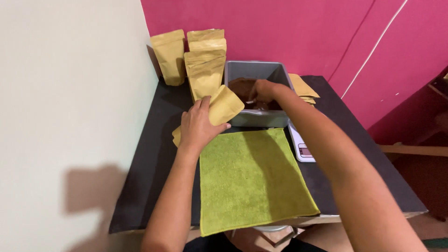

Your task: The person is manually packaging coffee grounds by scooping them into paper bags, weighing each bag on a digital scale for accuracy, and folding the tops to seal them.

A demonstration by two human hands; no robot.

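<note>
My left hand (198, 126) grips a tan paper pouch (224, 106), holding it tilted beside the grey metal tin (279, 74). My right hand (262, 90) reaches into the tin, down in the brown powder (240, 86), and seems to hold a small pale scoop, mostly hidden by the fingers. A green cloth (252, 179) lies spread on the black table (149, 168) just in front of the tin.
Three filled tan pouches (169, 56) stand upright at the table's back left against the wall. Flat empty pouches (302, 87) lie right of the tin. A white scale (302, 145) sits under my right forearm. Pink wall behind, cream wall at left.
</note>
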